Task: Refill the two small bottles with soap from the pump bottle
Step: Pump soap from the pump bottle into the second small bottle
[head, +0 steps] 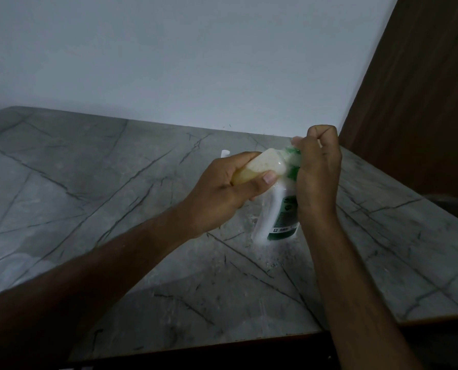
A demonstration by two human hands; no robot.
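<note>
Marble counter [94, 198] lies bare leftward; left grip [222, 188] clasps small bottle [260, 165], right grip [317, 166] curled on pump bottle [278, 214].

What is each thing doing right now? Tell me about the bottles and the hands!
small bottle: tipped sideways, mouth at the pump, pale yellowish soap inside.
pump bottle: standing upright on the table.
left hand: grips the small bottle.
right hand: on the green pump head, fingers curled.
table: bottle base ringed by small specks or droplets.
small white thing: behind the left hand, unclear.
</note>
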